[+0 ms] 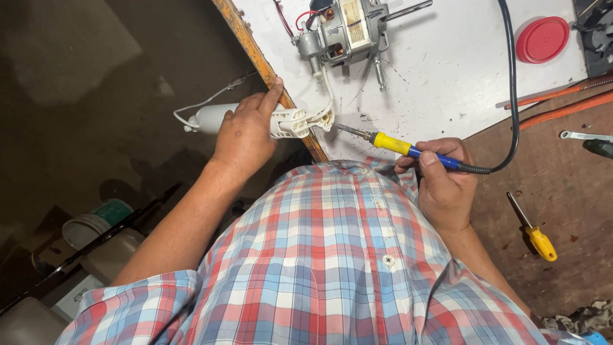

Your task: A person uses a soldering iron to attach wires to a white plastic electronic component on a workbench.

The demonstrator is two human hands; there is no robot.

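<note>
Plaid shirt [332, 255] hides both wrists—left hand [246, 137] covers white housing [287, 121].

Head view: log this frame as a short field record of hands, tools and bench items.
left hand: grips a white plastic part at the bench edge
right hand: holds a soldering iron, yellow and blue handle, tip pointing at the white plastic part
motor: small electric motor lies on the white board above the hands
cord: black cable runs from the iron up across the board
other items: red lid at upper right; yellow-handled screwdriver on the brown surface
clothing: plaid shirt
</note>
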